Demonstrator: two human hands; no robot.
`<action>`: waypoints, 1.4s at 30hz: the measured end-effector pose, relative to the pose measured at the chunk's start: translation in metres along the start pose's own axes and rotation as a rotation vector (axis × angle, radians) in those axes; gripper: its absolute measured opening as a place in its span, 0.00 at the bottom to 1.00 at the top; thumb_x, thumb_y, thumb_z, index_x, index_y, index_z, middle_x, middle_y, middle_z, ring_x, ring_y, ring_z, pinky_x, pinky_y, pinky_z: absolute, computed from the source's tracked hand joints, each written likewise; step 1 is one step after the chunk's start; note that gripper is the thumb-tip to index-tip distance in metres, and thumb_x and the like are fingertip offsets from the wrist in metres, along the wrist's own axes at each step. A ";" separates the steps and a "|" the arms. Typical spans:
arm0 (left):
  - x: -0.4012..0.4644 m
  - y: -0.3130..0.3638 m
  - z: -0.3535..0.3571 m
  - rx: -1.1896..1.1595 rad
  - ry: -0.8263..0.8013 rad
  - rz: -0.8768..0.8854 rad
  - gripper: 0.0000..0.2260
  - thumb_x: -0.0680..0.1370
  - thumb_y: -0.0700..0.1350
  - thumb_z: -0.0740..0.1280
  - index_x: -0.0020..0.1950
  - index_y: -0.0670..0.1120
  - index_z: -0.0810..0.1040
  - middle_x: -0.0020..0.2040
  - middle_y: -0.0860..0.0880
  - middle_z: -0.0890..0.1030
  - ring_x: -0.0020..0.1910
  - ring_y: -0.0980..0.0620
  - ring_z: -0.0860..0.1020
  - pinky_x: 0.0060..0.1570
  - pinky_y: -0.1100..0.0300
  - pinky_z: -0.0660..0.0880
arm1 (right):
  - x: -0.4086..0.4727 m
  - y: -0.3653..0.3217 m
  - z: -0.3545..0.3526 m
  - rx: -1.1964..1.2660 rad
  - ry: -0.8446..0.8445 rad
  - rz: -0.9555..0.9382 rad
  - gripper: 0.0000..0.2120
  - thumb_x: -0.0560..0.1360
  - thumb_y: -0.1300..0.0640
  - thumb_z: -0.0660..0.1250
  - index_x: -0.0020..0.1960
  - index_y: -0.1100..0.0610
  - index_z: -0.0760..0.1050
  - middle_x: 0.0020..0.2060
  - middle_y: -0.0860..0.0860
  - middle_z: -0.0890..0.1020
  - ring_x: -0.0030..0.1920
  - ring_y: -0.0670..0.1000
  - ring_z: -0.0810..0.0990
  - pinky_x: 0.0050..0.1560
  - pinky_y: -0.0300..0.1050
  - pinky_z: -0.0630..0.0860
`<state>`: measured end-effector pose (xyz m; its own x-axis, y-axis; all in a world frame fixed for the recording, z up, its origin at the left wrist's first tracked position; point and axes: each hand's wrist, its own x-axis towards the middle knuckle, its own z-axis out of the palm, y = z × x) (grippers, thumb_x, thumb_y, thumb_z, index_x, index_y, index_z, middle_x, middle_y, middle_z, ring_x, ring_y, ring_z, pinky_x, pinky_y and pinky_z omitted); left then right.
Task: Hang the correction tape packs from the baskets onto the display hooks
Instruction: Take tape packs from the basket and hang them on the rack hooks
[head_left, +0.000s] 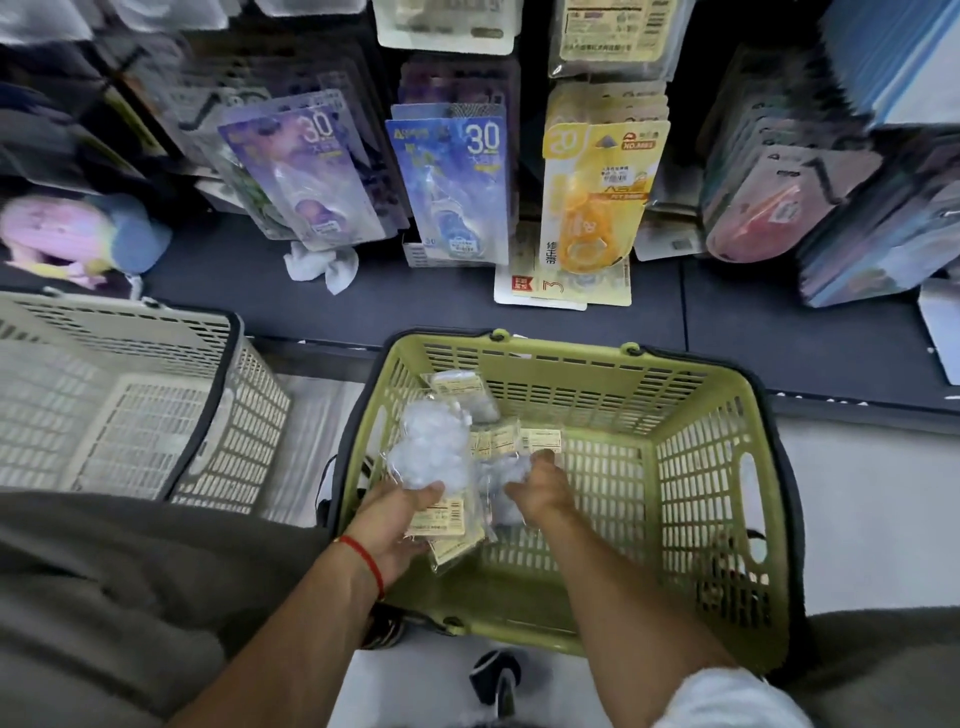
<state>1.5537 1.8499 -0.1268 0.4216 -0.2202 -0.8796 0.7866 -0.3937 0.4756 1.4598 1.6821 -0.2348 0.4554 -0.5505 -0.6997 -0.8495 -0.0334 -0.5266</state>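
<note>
Both hands in green basket (691, 467), near its left wall: my left hand (395, 525) grips gathered packs (431, 457); right hand (540, 488) pinches another for hanging.

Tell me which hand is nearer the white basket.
Left. The left hand reaches into the green basket at its left side, the side facing the white basket. The right hand is further right, near the green basket's middle.
</note>
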 end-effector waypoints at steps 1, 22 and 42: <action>-0.001 0.000 0.000 -0.002 -0.005 0.007 0.19 0.80 0.35 0.72 0.70 0.37 0.75 0.59 0.36 0.86 0.59 0.37 0.84 0.49 0.46 0.82 | 0.000 -0.001 -0.002 0.002 -0.028 0.004 0.24 0.81 0.60 0.69 0.75 0.57 0.67 0.69 0.59 0.77 0.66 0.60 0.79 0.62 0.53 0.80; -0.125 0.095 0.121 -0.293 -0.444 0.512 0.18 0.74 0.34 0.69 0.62 0.49 0.77 0.40 0.42 0.78 0.31 0.50 0.80 0.29 0.57 0.77 | -0.176 -0.116 -0.236 0.626 0.127 -0.510 0.22 0.64 0.41 0.74 0.53 0.54 0.82 0.53 0.57 0.86 0.51 0.53 0.83 0.57 0.59 0.81; -0.191 0.230 0.135 0.310 -0.642 0.977 0.31 0.68 0.39 0.81 0.69 0.46 0.76 0.62 0.46 0.86 0.60 0.46 0.85 0.61 0.50 0.82 | -0.227 -0.181 -0.348 0.177 0.571 -0.924 0.55 0.69 0.51 0.84 0.80 0.33 0.50 0.71 0.38 0.67 0.63 0.36 0.74 0.55 0.35 0.76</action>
<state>1.5936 1.6811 0.1515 0.4077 -0.9127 -0.0261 0.0824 0.0084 0.9966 1.4170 1.5224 0.1877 0.6668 -0.6811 0.3023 -0.1739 -0.5367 -0.8257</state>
